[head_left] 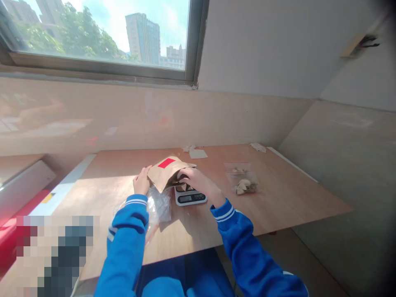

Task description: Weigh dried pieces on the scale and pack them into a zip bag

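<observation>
A brown paper bag [157,175] with a red label lies tilted over a small white digital scale [191,199], its mouth facing right and toward me. My left hand [142,180] grips the bag's left side, fingers partly hidden behind it. At the bag's mouth is my right hand [193,178], its fingers curled inside the opening; what they hold, if anything, is hidden. Some dark and pale pieces show on the scale under that hand. Clear plastic bags [159,205] lie crumpled under my left forearm, beside the scale.
To the right lies a clear zip bag [244,181] with pale, dried-looking slices in it. White paper pieces [198,154] and a crumpled tissue [258,147] rest at the table's back edge. A wall with a window rises behind the wooden table [287,187].
</observation>
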`<action>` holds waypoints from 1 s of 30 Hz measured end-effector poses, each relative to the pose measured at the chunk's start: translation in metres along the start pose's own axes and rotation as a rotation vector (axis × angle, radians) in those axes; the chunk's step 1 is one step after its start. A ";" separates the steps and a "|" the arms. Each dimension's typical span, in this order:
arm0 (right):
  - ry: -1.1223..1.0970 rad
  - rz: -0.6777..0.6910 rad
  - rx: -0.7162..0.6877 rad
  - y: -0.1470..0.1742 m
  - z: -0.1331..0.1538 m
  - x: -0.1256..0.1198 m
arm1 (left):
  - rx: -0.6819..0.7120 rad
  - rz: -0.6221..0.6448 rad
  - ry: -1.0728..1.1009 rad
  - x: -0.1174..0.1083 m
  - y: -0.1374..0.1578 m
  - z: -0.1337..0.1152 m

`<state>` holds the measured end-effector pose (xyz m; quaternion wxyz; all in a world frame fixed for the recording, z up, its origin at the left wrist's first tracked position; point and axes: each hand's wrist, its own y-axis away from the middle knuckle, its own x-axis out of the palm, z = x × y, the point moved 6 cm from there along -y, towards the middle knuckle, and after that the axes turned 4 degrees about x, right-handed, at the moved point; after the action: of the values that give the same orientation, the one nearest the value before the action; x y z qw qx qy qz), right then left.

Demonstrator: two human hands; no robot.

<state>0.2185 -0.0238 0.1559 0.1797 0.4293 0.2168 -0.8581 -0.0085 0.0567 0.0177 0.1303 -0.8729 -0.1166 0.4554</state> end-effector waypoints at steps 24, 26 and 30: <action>0.017 -0.397 0.087 -0.011 -0.095 0.019 | -0.004 -0.015 0.040 0.001 -0.001 0.003; 0.181 -0.288 0.090 -0.022 -0.095 0.034 | -0.007 -0.010 0.047 0.002 -0.002 0.005; 0.376 -0.152 0.081 -0.034 -0.091 0.051 | -0.014 -0.012 0.071 0.002 -0.003 0.006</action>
<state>0.2331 0.0460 0.0732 0.0533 0.5712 0.2439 -0.7819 -0.0124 0.0604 0.0140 0.1311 -0.8888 -0.1201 0.4224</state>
